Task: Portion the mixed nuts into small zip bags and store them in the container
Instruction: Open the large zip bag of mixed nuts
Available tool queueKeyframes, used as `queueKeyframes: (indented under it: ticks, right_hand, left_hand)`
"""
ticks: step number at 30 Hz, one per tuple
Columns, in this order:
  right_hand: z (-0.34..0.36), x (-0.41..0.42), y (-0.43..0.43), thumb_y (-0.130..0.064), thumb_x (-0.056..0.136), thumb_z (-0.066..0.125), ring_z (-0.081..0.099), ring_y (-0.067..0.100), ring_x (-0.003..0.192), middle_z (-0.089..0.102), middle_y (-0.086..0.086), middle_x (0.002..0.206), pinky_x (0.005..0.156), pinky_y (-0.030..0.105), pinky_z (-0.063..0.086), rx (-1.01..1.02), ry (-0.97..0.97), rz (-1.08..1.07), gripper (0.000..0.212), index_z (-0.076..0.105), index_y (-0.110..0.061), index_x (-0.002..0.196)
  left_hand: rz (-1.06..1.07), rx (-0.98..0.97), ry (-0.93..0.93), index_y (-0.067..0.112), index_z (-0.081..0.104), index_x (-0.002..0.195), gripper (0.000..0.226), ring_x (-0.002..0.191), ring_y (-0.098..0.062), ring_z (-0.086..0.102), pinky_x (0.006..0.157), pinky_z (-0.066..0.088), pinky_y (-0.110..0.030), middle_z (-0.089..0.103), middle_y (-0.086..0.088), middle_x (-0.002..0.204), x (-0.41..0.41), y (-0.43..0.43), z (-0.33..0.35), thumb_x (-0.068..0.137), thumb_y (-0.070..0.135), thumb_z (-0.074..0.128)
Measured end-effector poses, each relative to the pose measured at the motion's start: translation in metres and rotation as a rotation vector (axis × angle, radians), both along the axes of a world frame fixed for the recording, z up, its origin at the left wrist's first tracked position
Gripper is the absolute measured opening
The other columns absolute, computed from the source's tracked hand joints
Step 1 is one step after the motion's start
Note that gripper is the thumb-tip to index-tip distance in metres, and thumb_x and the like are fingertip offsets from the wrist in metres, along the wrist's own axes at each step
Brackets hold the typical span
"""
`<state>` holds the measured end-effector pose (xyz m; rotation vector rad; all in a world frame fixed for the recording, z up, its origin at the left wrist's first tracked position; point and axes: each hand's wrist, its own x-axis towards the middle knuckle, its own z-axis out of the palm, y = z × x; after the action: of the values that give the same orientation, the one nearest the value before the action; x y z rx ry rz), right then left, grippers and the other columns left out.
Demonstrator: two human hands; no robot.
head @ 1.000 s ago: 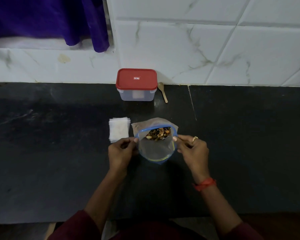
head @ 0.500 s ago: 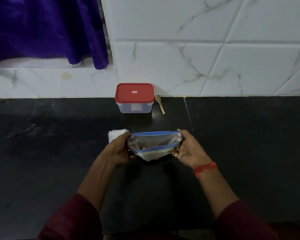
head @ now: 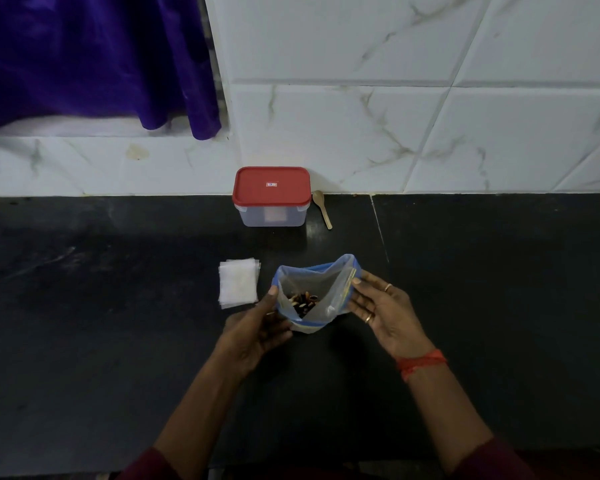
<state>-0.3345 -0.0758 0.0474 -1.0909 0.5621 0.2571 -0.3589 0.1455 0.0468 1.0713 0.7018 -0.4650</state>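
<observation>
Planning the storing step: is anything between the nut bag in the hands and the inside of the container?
Yes: the red lid sits on the container, closing it. Nothing lies on the counter between the bag and the container; the spoon lies to the container's right.

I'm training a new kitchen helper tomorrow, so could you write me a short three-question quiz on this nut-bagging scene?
1. True or false: the red lid is off the container.
2. Multiple choice: the wooden spoon lies (A) inside the container, (B) on the counter just right of the container, (C) on the red lid.
3. Fill in: the left hand and right hand hold the open large zip bag, which contains ____.

Key: 1 false, the lid is on. 2 B. 3 mixed nuts.
</observation>
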Motion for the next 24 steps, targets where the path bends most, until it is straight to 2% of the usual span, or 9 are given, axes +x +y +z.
queueKeyframes:
  ticks: [5, 7, 11, 14, 15, 17, 19, 21, 24]
  right_hand:
    - [0.005, -0.001, 0.005, 0.009, 0.09, 0.061, 0.074, 0.016, 0.077, 0.076, 0.005, 0.081, 0.071, 0.031, 0.058, 0.124, -0.027, -0.079, 0.038, 0.055, -0.016, 0.118]
    - [0.008, 0.001, 0.007, 0.012, 0.092, 0.055, 0.072, 0.017, 0.077, 0.075, 0.006, 0.078, 0.071, 0.032, 0.058, 0.232, 0.005, -0.121, 0.036, 0.053, -0.018, 0.112]
    - [0.006, 0.004, 0.005, 0.012, 0.091, 0.047, 0.064, 0.021, 0.091, 0.067, 0.01, 0.095, 0.083, 0.033, 0.054, 0.423, 0.109, -0.223, 0.035, 0.056, -0.021, 0.09]
    - [0.007, 0.003, 0.003, -0.003, 0.09, 0.05, 0.063, 0.024, 0.099, 0.068, 0.008, 0.101, 0.086, 0.037, 0.049, 0.436, 0.087, -0.209, 0.02, 0.057, -0.021, 0.092]
    - [0.008, 0.003, 0.001, -0.008, 0.09, 0.052, 0.063, 0.025, 0.1, 0.068, 0.008, 0.104, 0.086, 0.038, 0.049, 0.361, 0.073, -0.165, 0.014, 0.058, -0.02, 0.095]
    - [0.01, 0.005, -0.003, -0.013, 0.092, 0.057, 0.064, 0.023, 0.098, 0.066, 0.008, 0.108, 0.084, 0.038, 0.052, 0.045, 0.034, -0.023, 0.016, 0.059, -0.019, 0.106]
    - [0.009, 0.007, -0.008, -0.011, 0.093, 0.062, 0.065, 0.016, 0.089, 0.065, 0.007, 0.111, 0.072, 0.03, 0.056, -0.358, -0.022, 0.127, 0.022, 0.059, -0.021, 0.112]
    - [0.01, 0.008, -0.012, -0.022, 0.093, 0.067, 0.066, 0.012, 0.088, 0.064, -0.002, 0.11, 0.073, 0.03, 0.057, -0.697, -0.095, 0.286, 0.019, 0.059, -0.03, 0.108]
    - [0.013, 0.008, -0.019, -0.043, 0.089, 0.069, 0.057, 0.008, 0.098, 0.055, -0.014, 0.109, 0.083, 0.034, 0.049, -1.2, -0.154, 0.511, 0.015, 0.06, -0.041, 0.101]
  left_hand:
    - [0.116, -0.174, -0.073, 0.005, 0.072, 0.095, 0.012, 0.084, -0.021, 0.073, 0.068, 0.063, -0.034, 0.074, -0.014, 0.096, -0.002, -0.007, 0.001, 0.083, 0.008, 0.069]
    - [0.19, -0.297, -0.08, 0.004, 0.07, 0.096, 0.015, 0.083, -0.021, 0.074, 0.077, 0.063, -0.037, 0.075, -0.014, 0.094, 0.003, -0.007, 0.002, 0.082, 0.006, 0.067]
    - [0.331, -0.5, -0.088, 0.004, 0.065, 0.102, 0.017, 0.075, -0.019, 0.074, 0.08, 0.062, -0.037, 0.073, -0.011, 0.085, 0.011, 0.0, -0.003, 0.087, 0.003, 0.06]
    - [0.262, -0.56, -0.064, 0.007, 0.063, 0.111, 0.027, 0.09, -0.024, 0.069, 0.091, 0.052, -0.04, 0.07, -0.012, 0.098, 0.007, 0.004, -0.004, 0.086, 0.018, 0.061]
    - [0.216, -0.512, -0.051, 0.007, 0.063, 0.114, 0.031, 0.099, -0.027, 0.066, 0.095, 0.049, -0.042, 0.069, -0.014, 0.105, 0.006, 0.006, -0.002, 0.088, 0.024, 0.061]
    - [0.084, -0.229, -0.049, 0.009, 0.061, 0.119, 0.032, 0.106, -0.031, 0.063, 0.095, 0.05, -0.045, 0.067, -0.018, 0.114, 0.008, 0.01, -0.001, 0.092, 0.027, 0.062]
    - [-0.018, 0.137, -0.074, 0.013, 0.056, 0.122, 0.033, 0.098, -0.031, 0.066, 0.079, 0.057, -0.042, 0.066, -0.019, 0.113, 0.01, 0.015, 0.001, 0.092, 0.022, 0.066]
    - [-0.1, 0.465, -0.172, 0.016, 0.055, 0.119, 0.036, 0.087, -0.024, 0.068, 0.065, 0.058, -0.034, 0.065, -0.012, 0.107, 0.013, 0.021, 0.001, 0.089, 0.02, 0.073]
    - [-0.286, 0.878, -0.388, 0.022, 0.062, 0.102, 0.025, 0.083, -0.008, 0.065, 0.059, 0.05, -0.018, 0.065, 0.005, 0.096, 0.016, 0.023, 0.002, 0.084, 0.021, 0.079]
